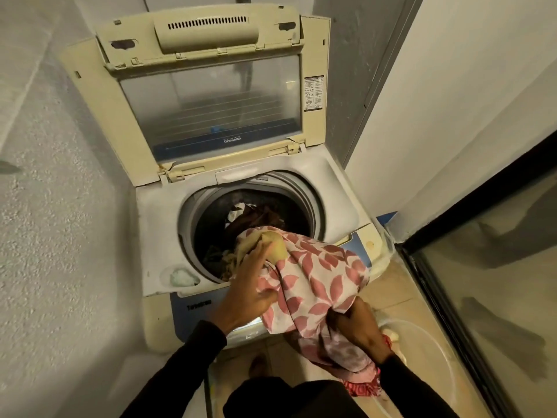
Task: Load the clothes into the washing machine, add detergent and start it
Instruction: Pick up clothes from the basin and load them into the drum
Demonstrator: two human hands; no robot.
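Dark sleeves are reaching out below me, and both my hands are working one big piece of laundry. My right hand (358, 325) is gripping a bunched fold of the leaf-print cloth (313, 279) low down, beside the front of the washing machine (156, 224). My left hand (250, 291) is pressing flat on the upper part of the cloth, fingers spread rather than curled, next to a yellowish garment (272, 241) lying at the drum's edge.

I am judging the cloth to be soft, limp and light, likely to slide back over the rim unless I gather it, so a handful of the bunched middle seems the best hold.

It is pale with pink leaf shapes, draping from the drum (211, 218) over the front rim and hanging down toward the floor. Dark clothes (256, 217) are already lying inside. The lid (211, 98) is standing open behind. More red-and-pink laundry (361, 387) is sitting by my right wrist, in what looks like a basket.
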